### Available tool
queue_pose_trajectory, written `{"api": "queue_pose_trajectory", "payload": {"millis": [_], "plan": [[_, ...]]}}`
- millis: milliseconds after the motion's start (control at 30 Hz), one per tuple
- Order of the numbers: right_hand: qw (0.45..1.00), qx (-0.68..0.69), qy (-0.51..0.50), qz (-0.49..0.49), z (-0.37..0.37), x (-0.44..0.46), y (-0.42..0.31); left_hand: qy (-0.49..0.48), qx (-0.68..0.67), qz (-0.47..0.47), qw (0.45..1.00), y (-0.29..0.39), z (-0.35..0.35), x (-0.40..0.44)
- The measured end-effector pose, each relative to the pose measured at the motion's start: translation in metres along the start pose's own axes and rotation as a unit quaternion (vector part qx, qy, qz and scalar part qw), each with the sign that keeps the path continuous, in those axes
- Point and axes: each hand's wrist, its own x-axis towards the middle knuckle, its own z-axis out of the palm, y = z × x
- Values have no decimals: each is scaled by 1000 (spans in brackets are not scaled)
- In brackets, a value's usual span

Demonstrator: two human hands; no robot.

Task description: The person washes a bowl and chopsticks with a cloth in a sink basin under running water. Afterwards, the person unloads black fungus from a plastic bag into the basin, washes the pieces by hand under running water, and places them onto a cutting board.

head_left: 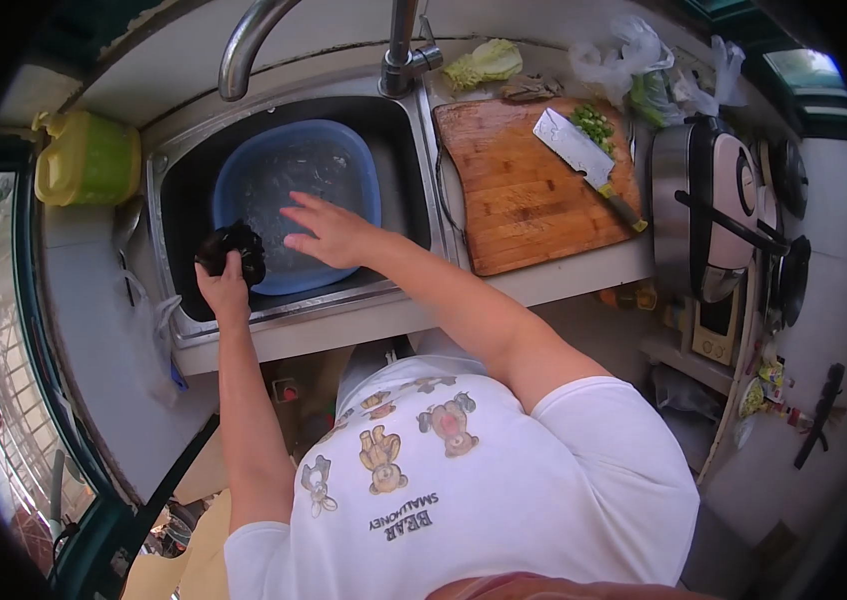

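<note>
My left hand [224, 291] grips a clump of black fungus [240, 248], dark and ruffled, at the left front rim of a blue basin [376, 180]. Over the basin, my right hand [329, 230] is held with its fingers spread and nothing in them. Clear water with some small bubbles or bits shows inside the basin, which sits in a dark sink with a steel rim [436, 185]. Part of the clump is hidden behind my left thumb.
A faucet [241, 62] arches above the sink. To the right, a wooden cutting board [504, 200] bears a cleaver [572, 143] and chopped greens [594, 125]. Cabbage [485, 64], plastic bags [634, 55] and a pink-and-black cooker [729, 185] stand around it. A yellow-green container [91, 160] is at left.
</note>
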Motion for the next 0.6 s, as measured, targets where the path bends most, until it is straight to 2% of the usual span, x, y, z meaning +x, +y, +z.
{"api": "queue_pose_trajectory", "payload": {"millis": [100, 200, 233, 333, 400, 500, 567, 600], "plan": [[998, -26, 39, 32, 9, -1, -16, 17, -57, -7, 998, 32, -1, 1], [961, 195, 163, 104, 19, 26, 12, 6, -97, -35, 995, 41, 4, 2], [944, 263, 153, 124, 20, 30, 4, 5, -103, -24, 994, 43, 9, 0], [859, 449, 119, 213, 14, 36, -29, -3, -105, 14, 994, 52, 19, -9], [775, 553, 92, 293, 10, 34, -62, -6, -104, 52, 993, 62, 23, -12], [697, 688, -6, 204, 22, 35, -86, -16, -75, 122, 990, 82, 31, -14], [656, 749, 37, 84, 45, 51, -88, -37, -45, 183, 981, 85, 32, -14], [630, 774, 60, 22, 51, 56, -94, -27, -80, 174, 981, 88, 34, -16]]}}
